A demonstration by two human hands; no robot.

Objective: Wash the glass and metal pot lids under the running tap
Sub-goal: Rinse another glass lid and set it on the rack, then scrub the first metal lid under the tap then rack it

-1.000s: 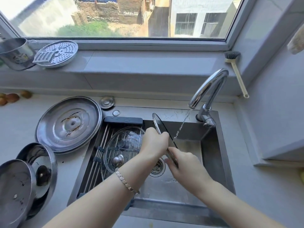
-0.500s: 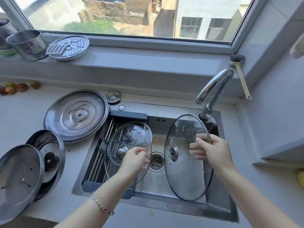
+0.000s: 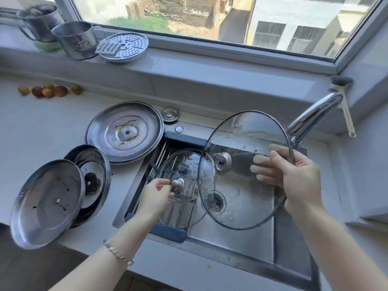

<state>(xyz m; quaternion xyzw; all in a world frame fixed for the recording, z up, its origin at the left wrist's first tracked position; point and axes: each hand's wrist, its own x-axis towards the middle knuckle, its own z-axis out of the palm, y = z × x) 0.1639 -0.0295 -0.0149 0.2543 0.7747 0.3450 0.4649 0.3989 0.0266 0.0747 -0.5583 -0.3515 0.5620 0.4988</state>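
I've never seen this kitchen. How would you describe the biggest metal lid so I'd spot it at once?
Find the steel sink. On the counter off its back left corner lies the biggest metal lid, flat. It is wider than the two metal lids overlapping nearer the front, and brownish streaks ring its centre.

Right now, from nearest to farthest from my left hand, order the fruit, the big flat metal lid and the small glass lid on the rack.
1. The small glass lid, on the sink rack, its knob at the fingers of the left hand.
2. The big flat metal lid, on the counter, behind and to the left.
3. The fruit, far left at the back of the counter.
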